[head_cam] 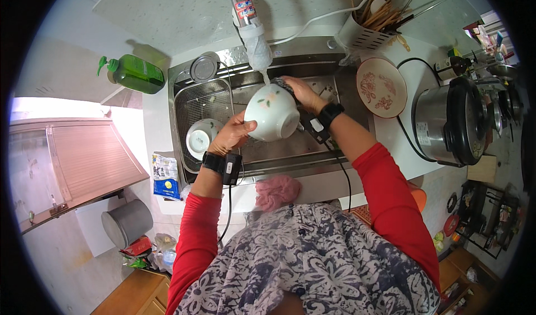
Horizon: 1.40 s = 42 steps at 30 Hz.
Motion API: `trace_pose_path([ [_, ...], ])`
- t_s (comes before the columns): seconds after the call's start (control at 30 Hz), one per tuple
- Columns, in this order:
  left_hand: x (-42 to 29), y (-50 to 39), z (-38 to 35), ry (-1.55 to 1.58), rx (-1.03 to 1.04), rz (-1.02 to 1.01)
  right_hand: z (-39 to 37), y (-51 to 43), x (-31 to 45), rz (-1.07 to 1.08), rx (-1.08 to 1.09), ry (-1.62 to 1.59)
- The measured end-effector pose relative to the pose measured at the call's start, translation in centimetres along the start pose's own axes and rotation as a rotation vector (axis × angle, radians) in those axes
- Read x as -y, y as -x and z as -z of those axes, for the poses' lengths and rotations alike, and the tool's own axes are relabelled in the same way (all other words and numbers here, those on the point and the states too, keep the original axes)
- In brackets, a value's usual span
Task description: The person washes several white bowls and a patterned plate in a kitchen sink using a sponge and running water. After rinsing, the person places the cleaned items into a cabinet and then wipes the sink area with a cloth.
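Note:
Over the stainless steel sink [272, 151], my left hand [234, 132] grips the near left side of a white porcelain bowl [270, 116] with a floral print, tilted with its foot towards me. My right hand [303, 93] holds a dark scouring pad [284, 83] at the bowl's far right rim; its fingertips are partly hidden. Water runs from the wrapped faucet [257, 51] onto the bowl's far edge. A smaller white bowl [198, 140] lies upside down in the wire mesh basket [205, 101] at the sink's left.
A green pump bottle [138, 74] lies left of the sink. Right are a patterned plate [381, 88], a utensil holder [362, 34] and an electric pressure cooker [444, 122]. A pink cloth [278, 191] and a blue-white packet [166, 176] rest on the near counter. Cables trail from both wrists.

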<state>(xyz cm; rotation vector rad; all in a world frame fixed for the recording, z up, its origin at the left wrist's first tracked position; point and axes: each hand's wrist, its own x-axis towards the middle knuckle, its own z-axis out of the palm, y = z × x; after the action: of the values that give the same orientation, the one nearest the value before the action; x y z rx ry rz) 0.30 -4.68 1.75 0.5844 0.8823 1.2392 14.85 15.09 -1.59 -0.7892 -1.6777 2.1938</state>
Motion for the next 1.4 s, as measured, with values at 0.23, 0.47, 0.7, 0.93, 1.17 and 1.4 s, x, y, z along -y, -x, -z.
trace_pose_path([
  [0.23, 3.5, -3.5, 0.9, 0.32, -0.185, -0.254, -4.1, 4.3, -2.5, -0.302, -0.251, -0.997],
  [0.47, 6.5, -6.0, -0.6, 0.266, -0.287, -0.231, -6.0, 2.9, -4.8, -0.375, -0.5, -0.979],
  [0.7, 6.7, -6.0, -1.8, 0.37, -0.361, -0.182, -10.7, 4.3, -6.7, 0.145, -0.696, 0.331],
  [0.93, 5.5, -2.6, -0.6, 0.489, -0.402, -0.229, -3.4, 1.6, -9.2, 0.004, -0.476, 0.272],
  [1.17, 5.7, -2.1, -0.5, 0.648, -0.363, -0.274, -0.1, 0.2, -8.3, -0.302, -0.169, -0.175],
  [1.4, 8.6, -3.7, 2.8, 0.846, -0.317, -0.291, -4.2, 5.4, -2.6, -0.21, -0.143, -1.109],
])
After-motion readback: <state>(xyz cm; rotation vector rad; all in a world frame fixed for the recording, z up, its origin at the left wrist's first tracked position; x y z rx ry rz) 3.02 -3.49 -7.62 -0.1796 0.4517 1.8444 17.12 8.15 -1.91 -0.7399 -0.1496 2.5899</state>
